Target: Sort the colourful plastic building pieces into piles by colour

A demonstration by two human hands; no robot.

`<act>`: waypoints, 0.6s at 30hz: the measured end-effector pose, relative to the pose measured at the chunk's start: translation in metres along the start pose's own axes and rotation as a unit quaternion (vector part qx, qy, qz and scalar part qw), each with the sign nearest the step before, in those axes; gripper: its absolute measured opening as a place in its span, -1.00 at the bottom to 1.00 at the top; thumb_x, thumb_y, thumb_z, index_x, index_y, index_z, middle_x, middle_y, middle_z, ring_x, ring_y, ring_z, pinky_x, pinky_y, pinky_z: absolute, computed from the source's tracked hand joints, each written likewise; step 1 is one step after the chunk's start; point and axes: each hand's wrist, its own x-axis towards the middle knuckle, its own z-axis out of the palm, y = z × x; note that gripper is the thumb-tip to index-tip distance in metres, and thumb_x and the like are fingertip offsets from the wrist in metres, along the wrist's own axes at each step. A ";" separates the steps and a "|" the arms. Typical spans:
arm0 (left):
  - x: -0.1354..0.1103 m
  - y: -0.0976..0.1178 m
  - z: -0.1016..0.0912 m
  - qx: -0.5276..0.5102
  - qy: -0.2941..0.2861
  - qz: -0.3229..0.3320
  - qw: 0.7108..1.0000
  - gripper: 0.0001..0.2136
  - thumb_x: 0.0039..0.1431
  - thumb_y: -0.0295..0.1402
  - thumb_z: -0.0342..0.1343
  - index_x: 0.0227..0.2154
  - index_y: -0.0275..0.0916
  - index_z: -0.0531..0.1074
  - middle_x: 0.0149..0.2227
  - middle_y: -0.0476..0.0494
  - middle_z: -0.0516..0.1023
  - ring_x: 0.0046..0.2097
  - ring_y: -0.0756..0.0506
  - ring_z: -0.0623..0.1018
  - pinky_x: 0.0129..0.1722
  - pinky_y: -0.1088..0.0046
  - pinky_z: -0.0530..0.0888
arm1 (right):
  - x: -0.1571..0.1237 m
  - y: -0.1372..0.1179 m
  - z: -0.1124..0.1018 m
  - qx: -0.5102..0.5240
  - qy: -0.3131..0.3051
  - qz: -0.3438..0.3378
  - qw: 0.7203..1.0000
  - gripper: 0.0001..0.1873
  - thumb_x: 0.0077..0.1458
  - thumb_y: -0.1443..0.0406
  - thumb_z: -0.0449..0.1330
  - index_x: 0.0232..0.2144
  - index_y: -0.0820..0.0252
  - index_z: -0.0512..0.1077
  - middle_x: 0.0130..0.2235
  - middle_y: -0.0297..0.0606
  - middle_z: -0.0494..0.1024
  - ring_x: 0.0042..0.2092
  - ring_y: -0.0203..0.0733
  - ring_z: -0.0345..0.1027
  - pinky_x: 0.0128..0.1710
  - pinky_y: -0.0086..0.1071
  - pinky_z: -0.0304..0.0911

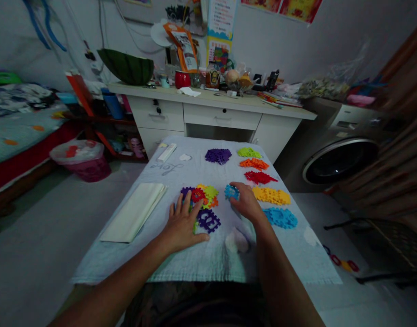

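Fingers spread, my left hand (pixel 185 225) lies over a small mixed group of plastic interlocking pieces. Among them are a red piece (pixel 198 195), a lime piece (pixel 211 191) and a dark purple piece (pixel 208 220) beside my thumb. My right hand (pixel 245 200) pinches a blue interlocking piece (pixel 230 192) between thumb and fingers, low over the cloth. Sorted piles run down the right side: lime (pixel 249 152), orange (pixel 254 164), red (pixel 261 177), yellow (pixel 272 195) and blue (pixel 281 218). A purple pile (pixel 218 156) sits further back.
A pale cloth (pixel 194 268) covers the table. On its left lie a folded cream sheet (pixel 133 212) and a white box-like item (pixel 167 153). Behind stands a cluttered white desk (pixel 160 113); a washing machine (pixel 317 145) is at the right, a pink bin (pixel 87 163) at the left.
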 end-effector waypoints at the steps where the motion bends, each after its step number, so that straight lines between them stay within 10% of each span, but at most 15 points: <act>1: 0.001 0.002 0.001 0.006 0.003 0.000 1.000 -0.02 -0.12 0.11 0.24 0.35 -0.06 -0.04 0.42 -0.34 -0.40 0.38 -0.54 -0.27 0.24 -0.22 -0.05 | -0.004 0.003 -0.010 0.003 -0.005 -0.019 1.000 -0.43 -0.05 0.41 0.15 0.09 0.22 0.35 0.08 -0.08 0.46 0.10 -0.01 0.28 0.15 -0.13 0.13; 10: 0.017 -0.002 0.006 0.022 0.037 0.031 0.999 -0.22 0.10 0.12 0.05 0.31 -0.15 0.08 0.40 -0.38 -0.11 0.38 -0.49 -0.10 0.23 -0.22 -0.02 | -0.067 0.072 -0.096 -0.080 -0.054 0.032 0.995 -0.38 -0.06 0.39 0.12 0.13 0.17 0.33 0.13 -0.09 0.43 0.16 0.02 0.28 0.20 -0.07 0.12; 18: 0.040 -0.007 0.005 0.018 0.109 0.066 0.992 -0.39 0.21 0.00 -0.01 0.25 -0.17 0.18 0.31 -0.32 0.16 0.32 -0.41 0.08 0.22 -0.20 0.01 | -0.081 0.063 -0.081 -0.149 -0.127 0.057 0.979 -0.35 -0.08 0.46 0.12 0.13 0.17 0.34 0.16 -0.09 0.41 0.19 0.07 0.21 0.19 -0.02 0.05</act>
